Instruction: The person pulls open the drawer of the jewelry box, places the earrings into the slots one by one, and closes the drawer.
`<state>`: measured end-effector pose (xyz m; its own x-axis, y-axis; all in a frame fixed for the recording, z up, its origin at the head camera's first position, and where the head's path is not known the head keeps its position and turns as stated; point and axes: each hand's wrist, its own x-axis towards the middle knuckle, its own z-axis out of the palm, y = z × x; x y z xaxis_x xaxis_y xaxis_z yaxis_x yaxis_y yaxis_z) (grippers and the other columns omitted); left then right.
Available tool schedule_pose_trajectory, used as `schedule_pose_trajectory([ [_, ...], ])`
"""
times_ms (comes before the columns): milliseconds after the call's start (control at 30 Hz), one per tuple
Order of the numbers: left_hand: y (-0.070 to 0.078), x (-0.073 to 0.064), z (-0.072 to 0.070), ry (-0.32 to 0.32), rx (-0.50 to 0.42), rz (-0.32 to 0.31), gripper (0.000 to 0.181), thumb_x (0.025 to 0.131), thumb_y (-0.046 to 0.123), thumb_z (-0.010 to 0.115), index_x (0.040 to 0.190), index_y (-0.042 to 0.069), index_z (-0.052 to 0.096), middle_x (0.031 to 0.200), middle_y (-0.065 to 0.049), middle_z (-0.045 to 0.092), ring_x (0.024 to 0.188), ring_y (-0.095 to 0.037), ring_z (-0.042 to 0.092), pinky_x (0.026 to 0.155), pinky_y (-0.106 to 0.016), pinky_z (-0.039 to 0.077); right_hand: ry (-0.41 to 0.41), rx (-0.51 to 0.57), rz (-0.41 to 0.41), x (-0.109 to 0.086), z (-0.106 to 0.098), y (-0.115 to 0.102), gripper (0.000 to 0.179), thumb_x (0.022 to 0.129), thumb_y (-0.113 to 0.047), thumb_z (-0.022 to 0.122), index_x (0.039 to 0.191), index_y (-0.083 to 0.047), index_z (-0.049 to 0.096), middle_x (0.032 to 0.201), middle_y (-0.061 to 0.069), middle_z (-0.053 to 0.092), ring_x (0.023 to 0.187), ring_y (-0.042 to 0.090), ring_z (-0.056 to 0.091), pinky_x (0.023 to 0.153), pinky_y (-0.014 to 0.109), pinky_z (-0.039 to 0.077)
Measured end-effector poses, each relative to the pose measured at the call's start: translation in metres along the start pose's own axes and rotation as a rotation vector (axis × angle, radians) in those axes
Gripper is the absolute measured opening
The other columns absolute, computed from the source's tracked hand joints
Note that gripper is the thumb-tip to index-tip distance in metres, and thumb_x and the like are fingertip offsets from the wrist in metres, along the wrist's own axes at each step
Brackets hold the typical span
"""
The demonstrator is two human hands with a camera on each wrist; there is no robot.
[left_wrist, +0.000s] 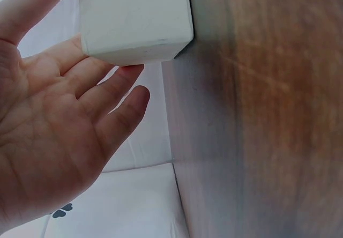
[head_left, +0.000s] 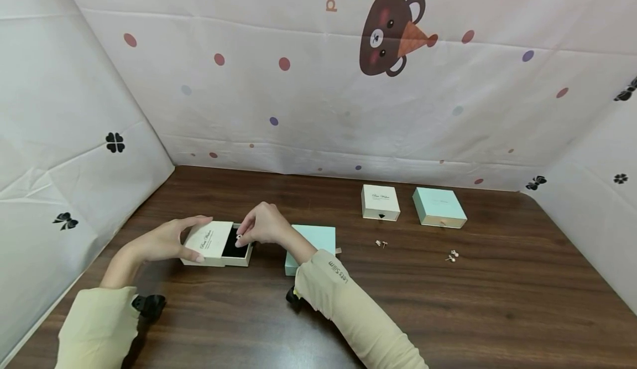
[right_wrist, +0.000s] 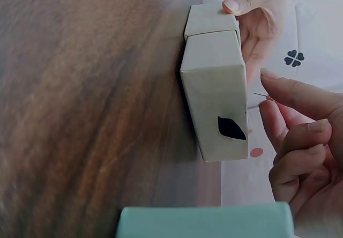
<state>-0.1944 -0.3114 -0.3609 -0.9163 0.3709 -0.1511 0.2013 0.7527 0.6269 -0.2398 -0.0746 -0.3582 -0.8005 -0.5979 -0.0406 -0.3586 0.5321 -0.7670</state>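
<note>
My left hand (head_left: 166,242) grips the sleeve of a white jewellery box (head_left: 206,243), thumb on its near side and fingers at the far side. The box's drawer (head_left: 236,261) is pulled out to the right, showing a black pad (head_left: 231,250). Over that pad, the right hand (head_left: 264,223) pinches a small stud earring (head_left: 238,237) between thumb and forefinger. Its thin pin (right_wrist: 260,94) shows in the right wrist view, beside the box's black ribbon tab (right_wrist: 230,128). Fingers of the left hand touch the box end (left_wrist: 139,53) in the left wrist view.
A light-blue box (head_left: 318,237) lies partly under the right forearm. Farther back stand a small white box (head_left: 380,202) and another light-blue box (head_left: 440,207). Small earrings lie on the brown table (head_left: 507,291) in front of them, one group (head_left: 381,243) left, another (head_left: 452,255) right.
</note>
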Motion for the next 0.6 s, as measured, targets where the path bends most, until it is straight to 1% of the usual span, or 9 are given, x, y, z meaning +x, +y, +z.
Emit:
schedule_pose_trajectory([
  [167,0.001,0.000,0.000,-0.004,-0.007,0.002,0.092,0.064,0.034,0.081,0.136,-0.003,0.037,0.132,-0.029,0.042,0.109,-0.034,0.044,0.084,-0.049,0.037,-0.021,0.014,0.029,0.001,0.004,0.001,0.010,0.067,-0.015,0.082,0.070,-0.013,0.073,0.059,-0.009,0.064,0.041,0.009,0.049,0.040,0.020,0.042],
  [300,0.001,0.000,0.000,-0.005,-0.011,-0.003,0.092,0.064,0.034,0.081,0.136,-0.003,0.038,0.131,-0.028,0.042,0.107,-0.033,0.044,0.084,-0.048,0.038,-0.034,0.016,0.046,0.001,0.006,0.001,0.009,0.067,-0.014,0.082,0.069,-0.013,0.073,0.058,-0.009,0.063,0.040,0.008,0.046,0.040,0.020,0.041],
  [600,0.001,0.000,-0.001,-0.007,-0.014,-0.014,0.092,0.064,0.034,0.081,0.137,-0.001,0.037,0.131,-0.028,0.043,0.107,-0.032,0.044,0.083,-0.047,0.038,-0.050,-0.045,0.061,0.002,0.012,-0.001,0.010,0.067,-0.014,0.081,0.067,-0.015,0.072,0.055,-0.009,0.061,0.039,0.007,0.043,0.040,0.019,0.039],
])
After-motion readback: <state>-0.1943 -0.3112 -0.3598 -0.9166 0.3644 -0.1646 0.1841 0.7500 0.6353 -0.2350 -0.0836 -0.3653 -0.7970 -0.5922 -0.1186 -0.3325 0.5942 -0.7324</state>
